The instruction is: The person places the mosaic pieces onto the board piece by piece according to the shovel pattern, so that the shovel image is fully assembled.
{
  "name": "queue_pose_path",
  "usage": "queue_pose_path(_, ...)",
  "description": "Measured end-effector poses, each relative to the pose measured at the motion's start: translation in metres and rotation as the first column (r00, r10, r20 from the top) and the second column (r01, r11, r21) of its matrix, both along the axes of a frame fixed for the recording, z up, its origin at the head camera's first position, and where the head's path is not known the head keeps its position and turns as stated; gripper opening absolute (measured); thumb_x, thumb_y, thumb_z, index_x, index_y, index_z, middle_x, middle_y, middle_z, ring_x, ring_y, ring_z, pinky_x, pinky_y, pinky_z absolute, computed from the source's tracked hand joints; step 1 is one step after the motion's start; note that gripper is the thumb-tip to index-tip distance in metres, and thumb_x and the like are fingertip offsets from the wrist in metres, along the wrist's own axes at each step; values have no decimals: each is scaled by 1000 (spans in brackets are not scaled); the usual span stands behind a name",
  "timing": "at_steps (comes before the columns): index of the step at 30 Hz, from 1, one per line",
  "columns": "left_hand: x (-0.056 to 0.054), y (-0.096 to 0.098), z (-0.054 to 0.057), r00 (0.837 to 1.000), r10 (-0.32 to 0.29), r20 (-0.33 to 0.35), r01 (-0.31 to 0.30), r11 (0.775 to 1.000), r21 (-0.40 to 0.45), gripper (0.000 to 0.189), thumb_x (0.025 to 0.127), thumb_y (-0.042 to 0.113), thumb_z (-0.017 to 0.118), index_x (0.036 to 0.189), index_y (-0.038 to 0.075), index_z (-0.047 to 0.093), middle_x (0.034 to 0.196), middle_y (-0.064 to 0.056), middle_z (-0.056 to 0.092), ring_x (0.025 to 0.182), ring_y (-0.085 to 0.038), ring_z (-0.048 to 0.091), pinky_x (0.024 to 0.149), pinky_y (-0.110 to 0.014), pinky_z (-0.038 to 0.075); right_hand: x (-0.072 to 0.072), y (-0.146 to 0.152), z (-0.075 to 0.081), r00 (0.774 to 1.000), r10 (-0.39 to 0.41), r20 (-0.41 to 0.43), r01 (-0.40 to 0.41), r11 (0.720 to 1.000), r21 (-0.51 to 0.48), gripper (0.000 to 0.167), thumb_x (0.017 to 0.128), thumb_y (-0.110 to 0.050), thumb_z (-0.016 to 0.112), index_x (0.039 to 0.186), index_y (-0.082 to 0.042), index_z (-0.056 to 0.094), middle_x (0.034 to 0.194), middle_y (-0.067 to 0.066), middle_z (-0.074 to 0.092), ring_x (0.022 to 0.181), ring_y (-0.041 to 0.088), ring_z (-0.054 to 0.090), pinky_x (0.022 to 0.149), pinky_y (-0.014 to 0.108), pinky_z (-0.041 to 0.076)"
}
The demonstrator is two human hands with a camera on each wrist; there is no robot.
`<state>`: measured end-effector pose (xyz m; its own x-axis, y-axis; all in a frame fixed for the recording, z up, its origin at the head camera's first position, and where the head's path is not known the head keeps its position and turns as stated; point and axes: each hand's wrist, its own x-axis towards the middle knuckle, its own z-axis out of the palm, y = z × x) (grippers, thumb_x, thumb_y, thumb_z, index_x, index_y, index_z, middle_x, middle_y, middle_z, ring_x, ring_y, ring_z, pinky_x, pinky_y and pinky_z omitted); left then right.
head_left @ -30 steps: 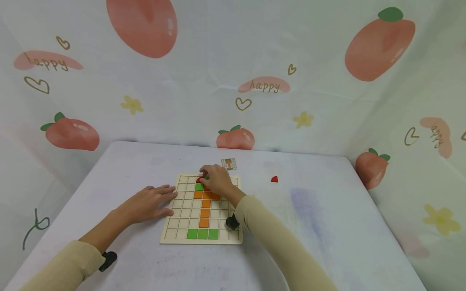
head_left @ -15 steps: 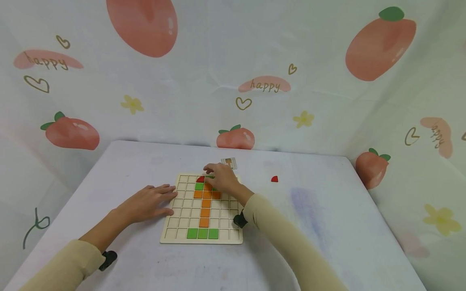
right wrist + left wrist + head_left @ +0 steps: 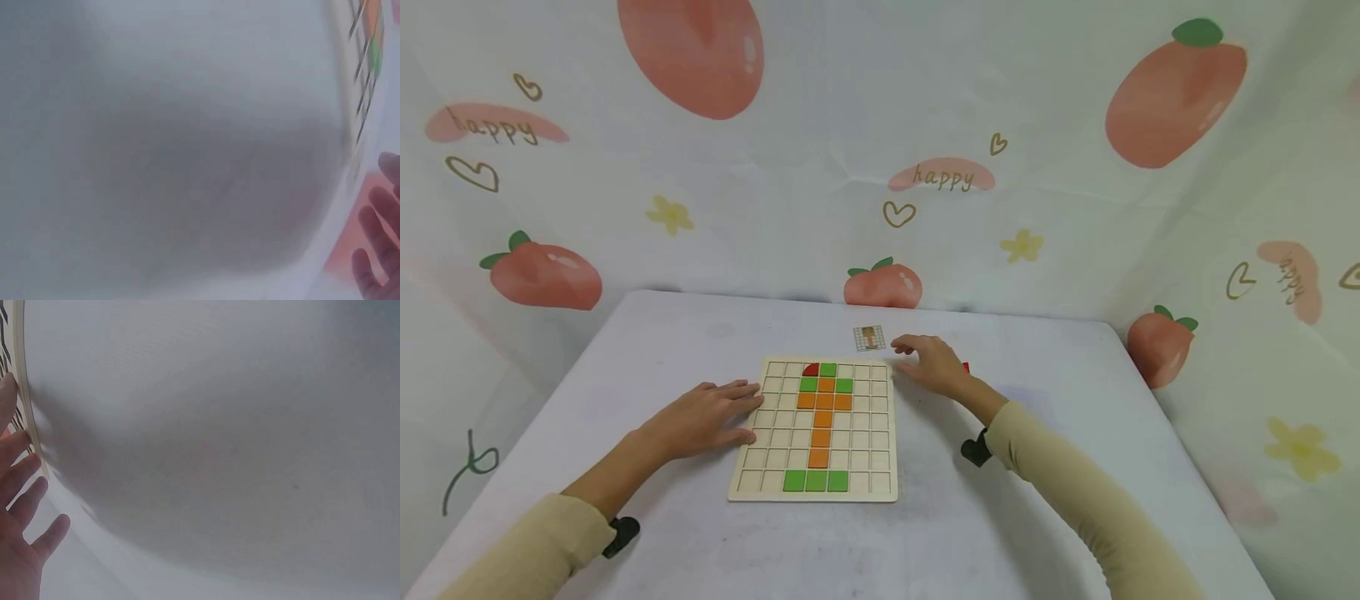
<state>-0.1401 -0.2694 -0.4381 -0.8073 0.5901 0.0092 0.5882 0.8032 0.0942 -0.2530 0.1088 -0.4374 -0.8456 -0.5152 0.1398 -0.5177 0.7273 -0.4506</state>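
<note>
A pale wooden grid board (image 3: 869,441) lies on the table, with orange square tiles (image 3: 823,419) in a column and cross, green square tiles (image 3: 816,481) at both ends, and a red quarter-round tile (image 3: 811,370) in the top row. My left hand (image 3: 707,419) rests at the board's left edge, fingers extended and touching it; the left wrist view shows its fingertips (image 3: 39,482) along that edge. Off the board's upper right corner hovers my right hand (image 3: 931,364), fingers loosely bent and holding nothing. Another red piece (image 3: 966,367) is mostly hidden behind it.
A small pattern card (image 3: 870,337) lies behind the board. The white table (image 3: 1045,500) extends to both sides and toward me. A fabric backdrop (image 3: 805,167) printed with fruit and hearts stands around the back and sides.
My right hand has moved right, off the board, uncovering the red tile and the green tile beside it in the top row. It now partly covers the loose red piece. My left hand stays put.
</note>
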Motion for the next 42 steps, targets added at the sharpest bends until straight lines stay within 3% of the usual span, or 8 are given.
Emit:
queue_pose_path(9, 1, 0, 1, 1000, -9, -10, 9, 1000, 4, 60, 90, 48, 68, 130, 4, 65, 137, -17, 59, 128, -38, 54, 93, -56, 49, -2, 69, -4, 999, -43, -5, 43, 999, -33, 33, 88, -3, 71, 121, 2, 67, 108, 13, 73, 101, 30, 66, 88, 48, 53)
queue_pose_path(18, 0, 0, -1, 1000, -1, -15, 1, 1000, -6, 61, 89, 47, 70, 131, 4, 65, 138, -16, 59, 129, -37, 54, 93, -56, 49, 3, 106, -7, 990, -127, 55, 128, 992, -3, 34, 92, -7, 66, 125, 1, 65, 111, 15, 72, 107, 35, 64, 96, 56, 46)
queue_pose_path(27, 0, 0, 0, 1000, 3, -9, -3, 1000, -23, 60, 89, 46, 70, 131, 4, 65, 138, -17, 59, 129, -38, 53, 93, -56, 48, 6, 119, -15, 997, -69, 24, 70, 996, -46, 34, 89, 1, 66, 122, 4, 66, 106, 14, 74, 105, 34, 66, 99, 58, 44)
queue_pose_path(42, 1, 1, 1, 1000, 9, 4, -9, 999, -32, 61, 89, 46, 70, 132, 4, 64, 139, -17, 58, 130, -38, 52, 94, -56, 48, 12, 107, -21, 998, -47, 46, 50, 997, -52, 39, 86, -1, 74, 124, -1, 66, 98, 8, 73, 103, 30, 66, 100, 54, 46)
